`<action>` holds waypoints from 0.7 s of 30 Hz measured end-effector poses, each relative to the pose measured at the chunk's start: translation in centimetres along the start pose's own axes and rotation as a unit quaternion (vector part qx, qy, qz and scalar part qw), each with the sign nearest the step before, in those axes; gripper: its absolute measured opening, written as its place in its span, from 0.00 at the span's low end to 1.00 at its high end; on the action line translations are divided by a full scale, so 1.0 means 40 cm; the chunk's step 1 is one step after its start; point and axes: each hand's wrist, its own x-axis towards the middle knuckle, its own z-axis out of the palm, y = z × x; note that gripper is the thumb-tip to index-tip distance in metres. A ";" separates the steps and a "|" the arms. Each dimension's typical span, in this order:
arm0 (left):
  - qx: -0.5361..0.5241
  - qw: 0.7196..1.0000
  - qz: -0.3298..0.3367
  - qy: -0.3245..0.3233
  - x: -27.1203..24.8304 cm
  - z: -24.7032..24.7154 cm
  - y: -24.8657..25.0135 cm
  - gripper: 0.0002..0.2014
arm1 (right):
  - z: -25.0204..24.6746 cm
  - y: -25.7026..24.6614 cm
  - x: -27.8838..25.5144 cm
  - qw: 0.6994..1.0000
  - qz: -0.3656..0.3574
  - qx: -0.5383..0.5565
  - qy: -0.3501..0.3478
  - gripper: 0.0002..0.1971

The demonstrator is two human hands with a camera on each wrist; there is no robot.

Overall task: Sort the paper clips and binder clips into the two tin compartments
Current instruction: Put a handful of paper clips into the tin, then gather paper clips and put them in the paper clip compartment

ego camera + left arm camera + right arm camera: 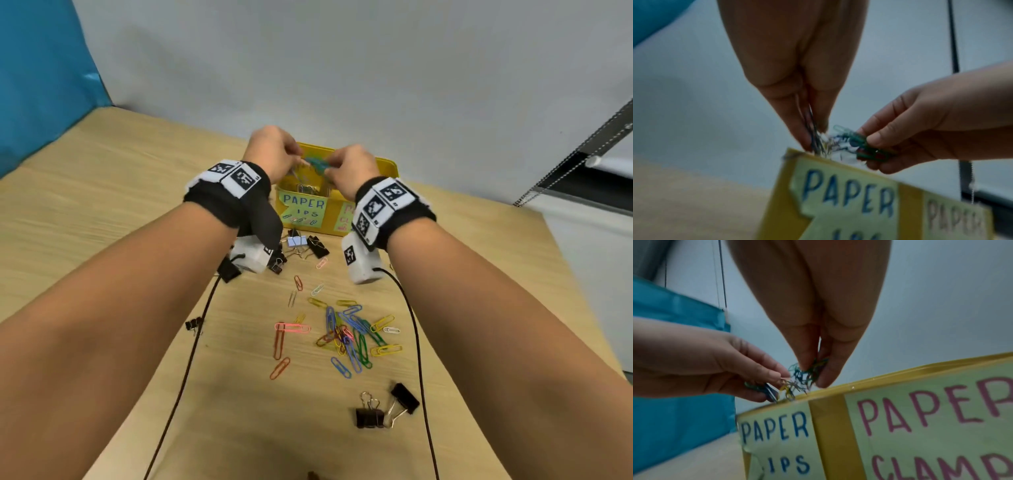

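A yellow tin point(388, 168) stands at the table's far middle, labelled PAPER CLIPS on its left half and PAPER CLAMPS on its right. Both hands hover over the left compartment. My left hand point(296, 161) pinches a tangle of coloured paper clips point(819, 146) just above the tin's rim point(908, 203). My right hand point(330, 168) pinches the other end of the tangle, mostly green clips point(807, 374). Some clips lie inside the left compartment point(306, 188). Loose paper clips point(349, 335) are scattered on the table nearer me.
Black binder clips lie near the tin's front point(317, 246), at the front right point(383, 409), and one small at the left point(193, 323). Two black cables point(191, 359) run from my wrists toward me. A blue panel point(41, 75) stands at the left; the table edge point(579, 274) is on the right.
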 end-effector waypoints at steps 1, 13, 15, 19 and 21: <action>0.026 1.000 -0.001 -0.014 0.005 0.007 -0.007 0.12 | 0.011 -0.005 0.004 0.999 -0.005 -0.035 -0.020 0.17; 0.199 0.901 0.045 -0.382 -0.283 0.029 -0.064 0.20 | -0.018 0.171 -0.278 0.942 0.071 -0.172 -0.280 0.10; 0.286 0.855 0.063 -0.429 -0.324 0.074 -0.066 0.31 | 0.011 0.217 -0.313 0.902 0.096 -0.288 -0.306 0.21; 0.323 0.854 0.109 -0.393 -0.378 0.160 -0.037 0.30 | 0.049 0.228 -0.366 0.927 0.098 -0.226 -0.283 0.34; 0.294 0.866 0.112 -0.388 -0.391 0.178 -0.024 0.24 | 0.066 0.213 -0.379 0.932 0.076 -0.195 -0.297 0.32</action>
